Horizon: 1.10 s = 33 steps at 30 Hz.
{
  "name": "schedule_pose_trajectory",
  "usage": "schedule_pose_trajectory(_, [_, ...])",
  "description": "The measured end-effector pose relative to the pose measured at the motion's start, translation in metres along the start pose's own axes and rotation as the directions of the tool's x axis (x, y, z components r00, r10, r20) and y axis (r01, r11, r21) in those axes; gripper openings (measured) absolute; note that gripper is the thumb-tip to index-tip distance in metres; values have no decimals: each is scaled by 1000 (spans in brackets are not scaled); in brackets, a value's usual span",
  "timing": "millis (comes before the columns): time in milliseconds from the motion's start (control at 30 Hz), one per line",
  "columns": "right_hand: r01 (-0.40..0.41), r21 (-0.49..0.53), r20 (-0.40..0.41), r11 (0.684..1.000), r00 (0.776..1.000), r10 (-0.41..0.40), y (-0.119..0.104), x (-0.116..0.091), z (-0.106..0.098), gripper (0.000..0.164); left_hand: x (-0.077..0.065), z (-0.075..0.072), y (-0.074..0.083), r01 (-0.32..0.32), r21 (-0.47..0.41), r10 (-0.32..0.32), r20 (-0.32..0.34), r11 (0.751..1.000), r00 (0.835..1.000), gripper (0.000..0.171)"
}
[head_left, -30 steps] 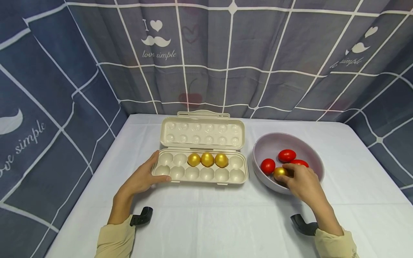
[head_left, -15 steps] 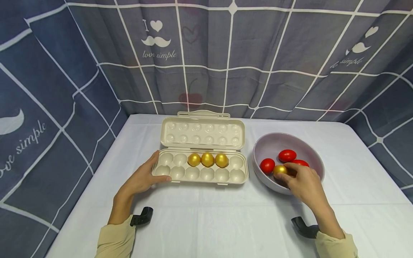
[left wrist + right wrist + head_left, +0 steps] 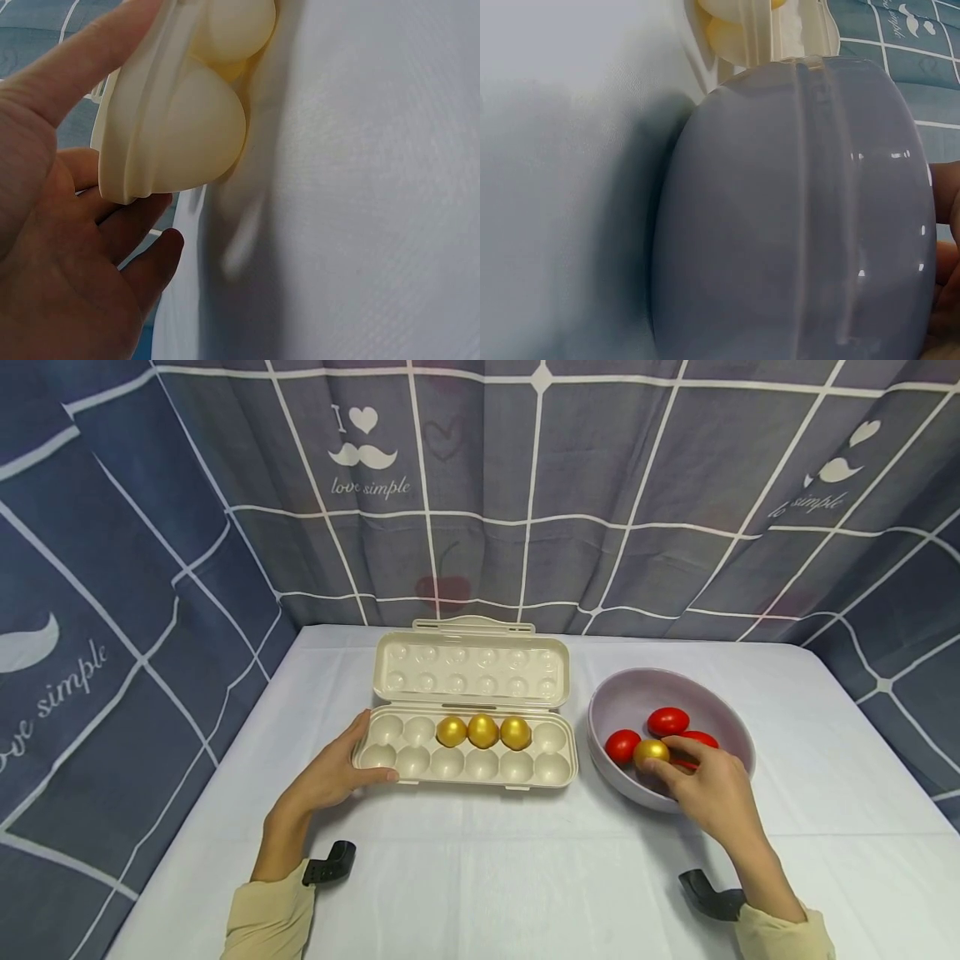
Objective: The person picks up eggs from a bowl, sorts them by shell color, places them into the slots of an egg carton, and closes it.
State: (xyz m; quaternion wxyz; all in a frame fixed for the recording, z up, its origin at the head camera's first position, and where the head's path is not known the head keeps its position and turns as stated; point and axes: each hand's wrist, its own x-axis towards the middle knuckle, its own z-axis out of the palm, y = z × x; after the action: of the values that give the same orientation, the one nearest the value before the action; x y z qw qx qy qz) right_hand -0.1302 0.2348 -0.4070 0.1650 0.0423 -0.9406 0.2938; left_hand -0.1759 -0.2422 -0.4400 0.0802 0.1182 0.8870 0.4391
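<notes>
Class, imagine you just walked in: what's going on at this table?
A person's left hand holds the left end of an open egg carton, where three gold eggs sit in the far row. Their right hand pinches another gold egg at the purple bowl, close to some red eggs.

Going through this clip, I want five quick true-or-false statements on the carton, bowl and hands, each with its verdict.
1. Three golden eggs sit in the back row of the carton. True.
2. The carton's lid is closed. False: the lid stands open.
3. The left hand grips the carton's left end. True.
4. The right hand is over the carton. False: the right hand is at the bowl, pinching a golden egg.
5. The bowl sits right of the carton. True.
</notes>
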Motion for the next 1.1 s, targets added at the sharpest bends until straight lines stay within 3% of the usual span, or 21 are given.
schedule_pose_trajectory(333, [17, 46, -62, 999, 998, -15, -1, -2, 0, 36, -1, -1, 0, 2, -5, -2, 0, 1000, 1000, 113])
schedule_pose_trajectory(700, [37, 182, -167, 983, 986, -6, -13, -3, 2, 37, 0, -1, 0, 0, 6, 0, -1, 1000, 1000, 114])
schedule_pose_trajectory(900, [23, 284, -197, 959, 980, 35, -31, -2, 4, 36, 1, 0, 0, -4, -6, 4, 0, 1000, 1000, 113])
schedule_pose_trajectory(1100, [67, 400, -138, 914, 990, -13, -47, 0, 13, 37, 0, 0, -1, -10, -8, 10, -4, 1000, 1000, 113])
